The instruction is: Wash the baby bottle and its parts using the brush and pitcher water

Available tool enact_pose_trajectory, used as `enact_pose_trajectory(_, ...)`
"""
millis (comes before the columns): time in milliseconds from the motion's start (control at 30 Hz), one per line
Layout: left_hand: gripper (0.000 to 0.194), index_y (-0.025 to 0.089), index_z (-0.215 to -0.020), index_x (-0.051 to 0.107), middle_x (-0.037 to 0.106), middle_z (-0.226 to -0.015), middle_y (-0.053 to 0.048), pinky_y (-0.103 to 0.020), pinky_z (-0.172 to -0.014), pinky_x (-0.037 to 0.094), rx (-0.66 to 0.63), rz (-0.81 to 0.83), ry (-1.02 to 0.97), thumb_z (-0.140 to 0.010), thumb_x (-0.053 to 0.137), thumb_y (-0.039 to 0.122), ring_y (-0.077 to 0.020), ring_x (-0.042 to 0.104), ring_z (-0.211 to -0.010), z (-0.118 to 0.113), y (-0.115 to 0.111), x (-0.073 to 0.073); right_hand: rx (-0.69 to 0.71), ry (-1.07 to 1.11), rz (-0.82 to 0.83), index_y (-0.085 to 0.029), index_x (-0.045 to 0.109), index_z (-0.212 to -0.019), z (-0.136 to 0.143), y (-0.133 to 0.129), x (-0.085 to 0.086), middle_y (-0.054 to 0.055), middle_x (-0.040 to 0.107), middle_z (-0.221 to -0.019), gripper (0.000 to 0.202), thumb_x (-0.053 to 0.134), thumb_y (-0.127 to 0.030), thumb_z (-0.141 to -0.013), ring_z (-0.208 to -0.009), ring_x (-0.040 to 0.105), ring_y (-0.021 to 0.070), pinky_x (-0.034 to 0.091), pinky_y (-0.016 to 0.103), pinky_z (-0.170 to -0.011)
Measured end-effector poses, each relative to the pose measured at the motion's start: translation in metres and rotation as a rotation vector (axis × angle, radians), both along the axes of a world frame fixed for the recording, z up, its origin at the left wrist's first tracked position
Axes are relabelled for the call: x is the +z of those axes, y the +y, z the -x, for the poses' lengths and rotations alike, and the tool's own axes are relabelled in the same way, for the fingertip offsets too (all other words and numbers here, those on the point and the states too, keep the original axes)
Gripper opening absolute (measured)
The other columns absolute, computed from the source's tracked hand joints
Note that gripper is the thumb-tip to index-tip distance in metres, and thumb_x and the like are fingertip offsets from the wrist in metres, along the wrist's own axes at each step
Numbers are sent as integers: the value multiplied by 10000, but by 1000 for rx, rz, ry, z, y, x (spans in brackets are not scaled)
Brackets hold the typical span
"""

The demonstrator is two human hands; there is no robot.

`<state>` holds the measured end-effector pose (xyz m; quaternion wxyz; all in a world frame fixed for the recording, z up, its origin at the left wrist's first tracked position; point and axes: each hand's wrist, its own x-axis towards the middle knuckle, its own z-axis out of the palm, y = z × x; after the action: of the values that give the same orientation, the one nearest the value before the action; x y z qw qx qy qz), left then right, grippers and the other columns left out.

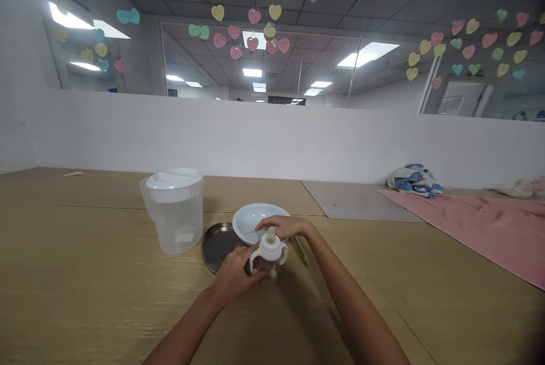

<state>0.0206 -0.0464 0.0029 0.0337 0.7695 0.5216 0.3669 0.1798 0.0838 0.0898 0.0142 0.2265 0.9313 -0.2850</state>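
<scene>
My left hand (236,268) is closed around a baby bottle (271,248) with a white collar, two white side handles and a clear nipple on top. The bottle stands upright, its lower part partly covered by my fingers. Just behind it, my right hand (283,226) reaches over the rim of a white bowl (243,220), fingers curled downward. Something clear seems to be under those fingers, but the bottle hides most of it. A round dark metal tray (215,247) lies left of the bowl, and a green-handled tool (301,251) lies to its right, partly behind my right wrist.
A clear plastic pitcher (176,223) with a white lid stands on the tan table (85,280), left of the tray. Toward the right lie a pink cloth (477,223) and a crumpled blue-and-white cloth (414,179). A white wall (255,138) bounds the table's far side.
</scene>
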Motion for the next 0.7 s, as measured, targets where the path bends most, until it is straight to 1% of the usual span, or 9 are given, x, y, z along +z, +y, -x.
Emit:
enact_pose_trajectory(100,593,197,-1206,524,685,-950,-64,-322,-751,474,1,3,12,-696,645,476,-221,612,-842,0,0,1,-24,61,69,-170,558,-1146,0,1,0,66,540,-1219,481,536,-114,-668,-1133,482,187,370,294,-945)
enact_pose_trajectory(200,589,202,-1211,521,688,-922,-60,-310,-738,470,0,1,10,-702,640,474,-212,612,-820,0,-1,2,-134,164,106,-175,575,-1101,-3,-6,12,68,532,-1216,387,481,-125,-729,-1117,485,174,427,280,-878)
enact_pose_trajectory(267,594,208,-1211,520,690,-892,-51,-308,-737,466,-9,-4,2,-697,646,476,-206,610,-804,0,-1,3,-215,215,154,-179,565,-1100,-7,-15,24,83,534,-1183,320,446,-242,-810,-1061,513,178,484,265,-760)
enact_pose_trajectory(300,597,210,-1214,516,690,-880,-46,-309,-739,464,-16,-5,0,-696,647,476,-204,608,-801,0,-1,3,-238,222,181,-170,553,-1110,-8,-20,30,94,555,-1123,335,427,-321,-838,-996,542,175,497,260,-711)
enact_pose_trajectory(367,605,205,-1226,504,689,-866,-44,-313,-747,460,-26,-8,-4,-702,643,475,-203,604,-803,0,-1,2,-246,176,202,-143,547,-1092,-8,-32,41,98,586,-988,426,403,-460,-847,-845,578,162,502,251,-627)
enact_pose_trajectory(433,603,193,-1220,509,687,-859,-49,-319,-747,458,-21,-2,0,-703,642,474,-207,601,-807,0,0,0,-245,45,148,-140,574,-1017,-7,-44,47,82,595,-910,491,436,-559,-802,-709,576,147,479,241,-546)
enact_pose_trajectory(500,574,188,-1191,534,686,-871,-56,-322,-734,458,-3,16,7,-699,645,462,-214,599,-806,1,0,-1,-246,-68,14,-157,587,-989,-4,-53,50,62,600,-860,510,547,-585,-714,-651,560,142,442,233,-510)
enact_pose_trajectory(600,533,198,-1175,552,684,-881,-55,-311,-714,453,12,45,3,-706,637,437,-216,597,-804,1,-1,1,-216,-141,-183,-192,596,-996,0,-63,51,40,601,-824,483,657,-509,-636,-697,552,162,402,232,-538)
enact_pose_trajectory(700,538,231,-1197,538,683,-840,-23,-290,-705,442,-16,70,-15,-714,625,450,-204,592,-788,1,-2,6,-112,-149,-262,-224,594,-1018,0,-70,54,34,599,-919,414,681,-350,-634,-814,543,183,388,238,-599)
